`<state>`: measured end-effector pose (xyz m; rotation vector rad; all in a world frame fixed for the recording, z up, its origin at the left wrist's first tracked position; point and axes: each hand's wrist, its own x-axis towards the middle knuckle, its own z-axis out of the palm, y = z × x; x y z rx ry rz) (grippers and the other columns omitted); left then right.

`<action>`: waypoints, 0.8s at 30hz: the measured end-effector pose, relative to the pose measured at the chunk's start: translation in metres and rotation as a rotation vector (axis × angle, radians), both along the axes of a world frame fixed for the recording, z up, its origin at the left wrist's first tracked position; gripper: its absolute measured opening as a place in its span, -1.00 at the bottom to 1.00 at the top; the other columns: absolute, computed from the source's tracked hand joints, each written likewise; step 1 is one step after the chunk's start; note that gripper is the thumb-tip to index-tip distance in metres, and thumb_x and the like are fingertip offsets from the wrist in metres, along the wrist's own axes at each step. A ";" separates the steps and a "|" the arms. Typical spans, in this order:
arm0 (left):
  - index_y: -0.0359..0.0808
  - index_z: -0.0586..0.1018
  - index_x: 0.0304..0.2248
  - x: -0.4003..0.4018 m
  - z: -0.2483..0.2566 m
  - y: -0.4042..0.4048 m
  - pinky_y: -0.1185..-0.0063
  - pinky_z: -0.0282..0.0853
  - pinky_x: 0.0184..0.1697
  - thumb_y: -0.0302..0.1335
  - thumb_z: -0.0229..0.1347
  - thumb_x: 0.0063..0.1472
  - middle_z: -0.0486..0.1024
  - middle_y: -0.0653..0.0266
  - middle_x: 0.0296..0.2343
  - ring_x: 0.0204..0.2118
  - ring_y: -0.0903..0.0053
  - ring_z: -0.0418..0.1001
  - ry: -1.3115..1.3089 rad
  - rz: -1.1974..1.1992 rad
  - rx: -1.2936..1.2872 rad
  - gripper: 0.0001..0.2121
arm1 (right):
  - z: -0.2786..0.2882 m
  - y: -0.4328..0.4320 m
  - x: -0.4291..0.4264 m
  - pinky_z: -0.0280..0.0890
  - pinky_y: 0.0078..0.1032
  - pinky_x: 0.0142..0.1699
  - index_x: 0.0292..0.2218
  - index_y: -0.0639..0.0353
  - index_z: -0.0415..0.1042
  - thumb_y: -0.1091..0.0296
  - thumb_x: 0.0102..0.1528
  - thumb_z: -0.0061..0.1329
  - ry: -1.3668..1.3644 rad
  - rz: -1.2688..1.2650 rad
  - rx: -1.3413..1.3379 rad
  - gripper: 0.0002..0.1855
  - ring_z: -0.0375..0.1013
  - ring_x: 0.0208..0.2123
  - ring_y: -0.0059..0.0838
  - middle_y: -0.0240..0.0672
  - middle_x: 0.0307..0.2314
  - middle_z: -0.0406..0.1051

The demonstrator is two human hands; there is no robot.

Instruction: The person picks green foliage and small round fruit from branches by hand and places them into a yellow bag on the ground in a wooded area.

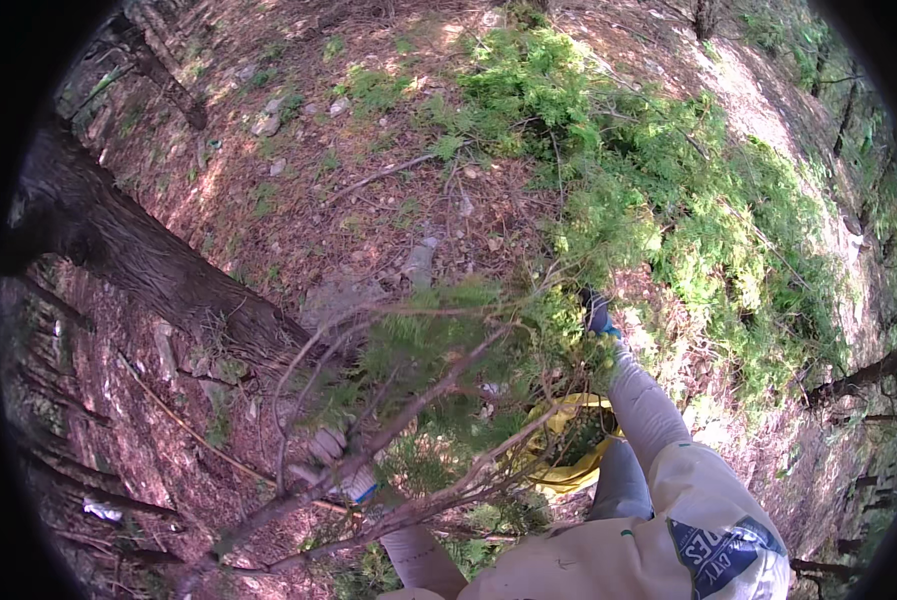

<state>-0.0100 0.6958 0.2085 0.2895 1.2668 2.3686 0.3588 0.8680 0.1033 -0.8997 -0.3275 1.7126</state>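
My left hand (339,461), in a pale glove with a blue cuff edge, is at the lower left beside a bare forked branch (418,420); branches cross in front of it, so its grip is unclear. Further right my right hand (597,311), in a dark glove, reaches into green conifer foliage (557,319), its fingers mostly hidden among the sprays. Below that hand a yellow bag (568,478) stands open by my leg, with dark green cuttings (579,439) inside. Leafy twigs from the branch hang over the bag's left side.
A thick tree trunk (170,262) slants across the left. A large heap of cut conifer branches (688,202) covers the upper right. Stones (268,120) and dry litter lie on the sloping ground. A long thin stick (193,431) lies at lower left, and dead branches (861,379) jut in at right.
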 end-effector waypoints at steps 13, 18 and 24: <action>-0.19 0.28 -0.07 0.040 -0.331 -0.309 0.23 0.33 -0.15 -0.17 -0.05 0.21 0.41 0.11 -0.22 -0.24 0.22 0.39 -1.079 -0.588 -0.959 -0.62 | -0.150 -0.089 -0.168 0.26 -0.34 -0.17 -0.18 0.13 0.39 0.35 0.13 -0.17 -0.322 0.310 -0.111 -0.78 0.39 -0.33 -0.38 -0.30 -0.38 0.43; -0.32 0.49 -0.24 0.060 -0.296 -0.178 0.50 0.40 -0.25 -0.25 0.08 0.16 0.50 0.25 -0.37 -0.35 0.52 0.46 -0.491 -0.794 -1.084 -0.70 | -0.139 -0.122 -0.150 0.28 -0.35 -0.18 -0.16 0.12 0.38 0.31 0.14 -0.19 -0.235 0.252 -0.244 -0.76 0.40 -0.32 -0.38 -0.31 -0.37 0.43; -0.34 0.52 -0.30 0.102 -0.189 -0.102 0.45 0.35 -0.15 -0.29 0.15 0.06 0.52 0.17 -0.37 -0.26 0.29 0.46 0.650 -0.938 -1.107 -0.71 | -0.106 -0.120 -0.091 0.30 -0.36 -0.20 -0.15 0.12 0.38 0.26 0.16 -0.22 -0.233 0.069 -0.234 -0.73 0.41 -0.32 -0.39 -0.31 -0.35 0.43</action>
